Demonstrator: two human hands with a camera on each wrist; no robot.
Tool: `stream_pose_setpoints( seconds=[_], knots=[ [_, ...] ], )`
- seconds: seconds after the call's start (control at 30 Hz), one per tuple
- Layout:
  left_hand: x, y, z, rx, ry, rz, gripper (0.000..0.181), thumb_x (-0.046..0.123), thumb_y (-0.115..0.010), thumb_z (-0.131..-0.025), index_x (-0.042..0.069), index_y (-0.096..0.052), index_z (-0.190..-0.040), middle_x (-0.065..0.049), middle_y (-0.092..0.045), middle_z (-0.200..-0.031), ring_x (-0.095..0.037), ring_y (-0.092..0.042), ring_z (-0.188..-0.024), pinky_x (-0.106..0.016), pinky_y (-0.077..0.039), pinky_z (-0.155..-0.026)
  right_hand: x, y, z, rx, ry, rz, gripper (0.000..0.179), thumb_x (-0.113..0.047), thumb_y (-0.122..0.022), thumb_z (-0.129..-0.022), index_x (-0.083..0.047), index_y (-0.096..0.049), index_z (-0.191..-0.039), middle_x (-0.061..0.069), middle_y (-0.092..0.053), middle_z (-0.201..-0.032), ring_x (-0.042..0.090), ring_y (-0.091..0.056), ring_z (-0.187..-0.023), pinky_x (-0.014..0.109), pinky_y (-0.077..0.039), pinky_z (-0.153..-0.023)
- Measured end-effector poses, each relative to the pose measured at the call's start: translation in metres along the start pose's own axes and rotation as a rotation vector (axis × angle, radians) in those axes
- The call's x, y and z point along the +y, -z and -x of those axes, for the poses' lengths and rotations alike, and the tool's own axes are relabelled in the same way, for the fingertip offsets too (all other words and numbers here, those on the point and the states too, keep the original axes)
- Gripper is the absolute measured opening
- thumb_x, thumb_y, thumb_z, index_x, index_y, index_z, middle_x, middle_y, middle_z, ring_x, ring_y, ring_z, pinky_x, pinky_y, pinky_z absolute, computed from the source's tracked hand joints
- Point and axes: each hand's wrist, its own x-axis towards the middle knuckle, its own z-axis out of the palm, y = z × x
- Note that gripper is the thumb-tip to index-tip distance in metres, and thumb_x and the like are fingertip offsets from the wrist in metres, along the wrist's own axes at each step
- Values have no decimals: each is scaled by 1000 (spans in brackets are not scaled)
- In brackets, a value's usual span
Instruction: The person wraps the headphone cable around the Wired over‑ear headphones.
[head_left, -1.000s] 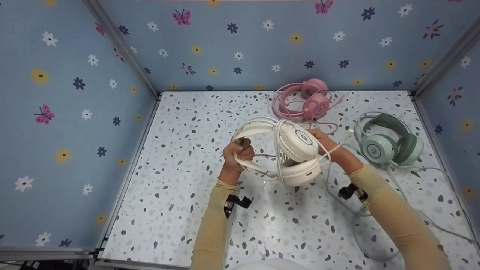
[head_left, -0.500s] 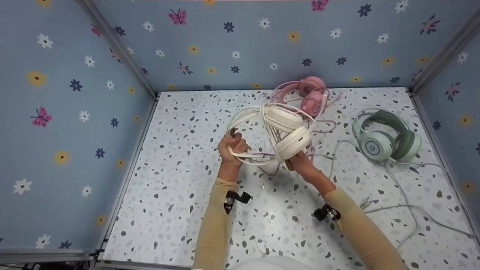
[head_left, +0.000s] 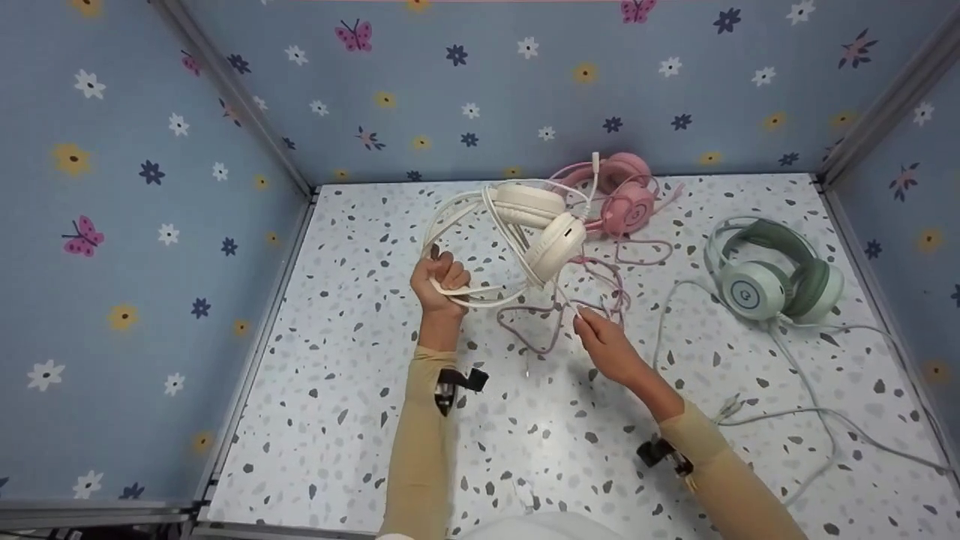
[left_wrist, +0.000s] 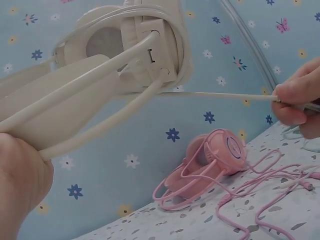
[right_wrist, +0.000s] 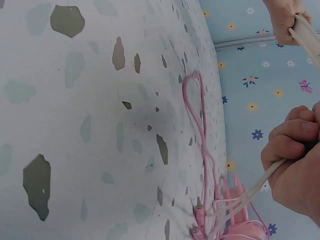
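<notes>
My left hand [head_left: 441, 285] grips the headband of a white pair of headphones [head_left: 556, 246] above the table. Turns of white cable are looped around the headphones near the ear cups, which point away to the right. A thin microphone boom [head_left: 594, 169] sticks up from one cup. My right hand [head_left: 611, 346] pinches the white cable [left_wrist: 220, 95], which runs taut from the headphones to its fingers in the left wrist view. In the right wrist view, loose cable trails from that hand [right_wrist: 295, 160].
Pink headphones [head_left: 628, 206] lie at the back of the speckled table [head_left: 337, 435], their pink cable [head_left: 540, 349] spread below the white pair. Green headphones [head_left: 757, 292] rest on the right, with a pale cable [head_left: 810, 411] trailing. Flowered panels [head_left: 480, 82] enclose the table.
The white headphones have moved left and away, and their ear cups have turned. My right hand has left the ear cups and come down towards me, now holding the cable.
</notes>
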Motion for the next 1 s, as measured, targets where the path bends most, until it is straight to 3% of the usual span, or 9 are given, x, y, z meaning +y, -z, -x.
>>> stream_pose_setpoints(
  seconds=[0.17,0.3,0.47,0.8,0.87,1.0],
  knots=[
    [4,2,1,78,-9,-28,17,-2,-30,-78,15,-32,-76,5,-16,-52,-6,-19,-37,-18,-25,-34,-12,3,12,-26,-56,149,25,-29,-39,-106,-12,-46,-88,-1,-41,-64,13,-37,-52,31,-34,-52],
    [12,7,0,158,-81,-27,18,-1,-31,-80,16,-31,-78,5,-23,-50,-5,-17,-38,-18,-26,-33,-17,2,22,-39,-64,265,22,-24,-40,-106,-13,-49,-90,-5,-47,-61,9,-46,-49,31,-39,-50],
    [24,18,3,242,-149,8,19,0,-29,-83,17,-27,-75,6,-22,-49,-4,-15,-39,-17,-24,-33,-20,3,36,-20,24,393,20,-17,-45,-104,-13,-51,-85,-10,-47,-60,6,-46,-50,30,-39,-51],
    [24,25,7,317,-132,-105,20,1,-24,-87,17,-28,-76,6,-23,-50,-5,-13,-42,-17,-19,-35,-42,13,44,-40,87,623,20,-17,-51,-101,-15,-49,-81,-10,-40,-58,9,-37,-48,29,-34,-47],
    [23,26,8,323,-123,-133,19,1,-25,-88,18,-29,-78,7,-24,-49,-5,-14,-41,-17,-19,-34,-50,16,47,-32,124,684,19,-16,-54,-99,-15,-50,-81,-10,-39,-57,10,-37,-47,29,-33,-45],
    [18,25,11,299,-100,-227,17,1,-27,-88,17,-30,-82,6,-22,-51,-5,-16,-39,-17,-20,-34,-73,29,49,-14,278,876,11,-6,-60,-93,-11,-55,-84,-4,-40,-55,12,-34,-43,29,-29,-39]
  ],
)
